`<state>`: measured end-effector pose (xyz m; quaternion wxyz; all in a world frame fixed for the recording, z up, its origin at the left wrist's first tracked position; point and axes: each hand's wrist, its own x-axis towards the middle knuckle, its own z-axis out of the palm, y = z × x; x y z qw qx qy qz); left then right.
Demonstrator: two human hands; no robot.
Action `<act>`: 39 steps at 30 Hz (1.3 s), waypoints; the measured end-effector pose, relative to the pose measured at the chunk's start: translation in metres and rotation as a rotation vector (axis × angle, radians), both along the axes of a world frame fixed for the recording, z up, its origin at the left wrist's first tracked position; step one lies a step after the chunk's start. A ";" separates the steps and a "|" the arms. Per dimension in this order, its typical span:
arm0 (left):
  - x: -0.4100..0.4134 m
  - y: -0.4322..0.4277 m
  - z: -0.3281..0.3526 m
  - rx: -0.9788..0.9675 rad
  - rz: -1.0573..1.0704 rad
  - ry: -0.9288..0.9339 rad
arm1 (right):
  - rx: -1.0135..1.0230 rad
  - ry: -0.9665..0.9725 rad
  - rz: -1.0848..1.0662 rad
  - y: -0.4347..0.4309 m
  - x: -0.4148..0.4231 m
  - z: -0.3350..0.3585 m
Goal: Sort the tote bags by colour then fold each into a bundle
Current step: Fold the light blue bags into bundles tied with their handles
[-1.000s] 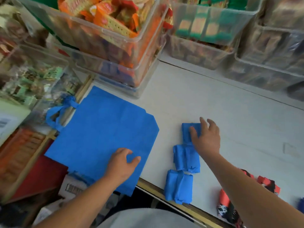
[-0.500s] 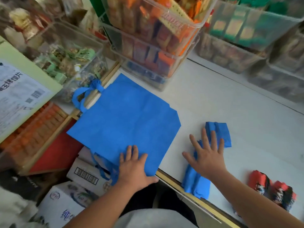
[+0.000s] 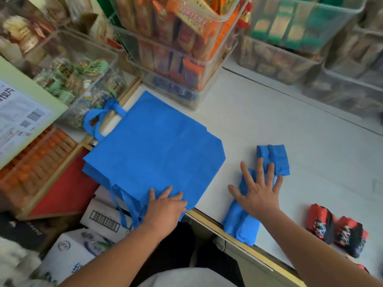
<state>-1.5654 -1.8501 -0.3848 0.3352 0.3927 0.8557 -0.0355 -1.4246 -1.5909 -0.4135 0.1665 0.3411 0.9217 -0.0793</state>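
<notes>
Hands lie flat, fingers straight: left hand (image 3: 165, 208) on the near corner of the unfolded blue tote bag (image 3: 153, 154), which stretches toward upper left, right hand (image 3: 259, 196) on the folded blue bundles (image 3: 277, 160) at centre right.

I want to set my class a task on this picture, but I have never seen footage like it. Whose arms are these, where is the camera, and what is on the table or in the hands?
There is no machine here. These are a person's two bare arms, filmed by one wide-angle camera worn on the head and looking down.

The left hand rests flat on the near edge of an unfolded blue tote bag. The bag lies on the white table and overhangs its edge.

The right hand, fingers spread, presses on folded blue bundles. Neither hand grips anything.

Two red-and-black bundles lie to the right. Clear bins of packaged snacks stand behind.
</notes>
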 end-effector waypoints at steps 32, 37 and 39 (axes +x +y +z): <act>-0.036 -0.083 0.083 0.196 -0.023 0.495 | -0.048 0.509 0.667 -0.048 -0.026 0.032; -0.082 -0.096 0.097 0.018 0.116 0.519 | -0.044 0.577 0.646 -0.064 -0.045 0.054; -0.081 -0.095 0.096 -0.015 0.142 0.432 | -0.043 0.566 0.612 -0.087 -0.064 0.068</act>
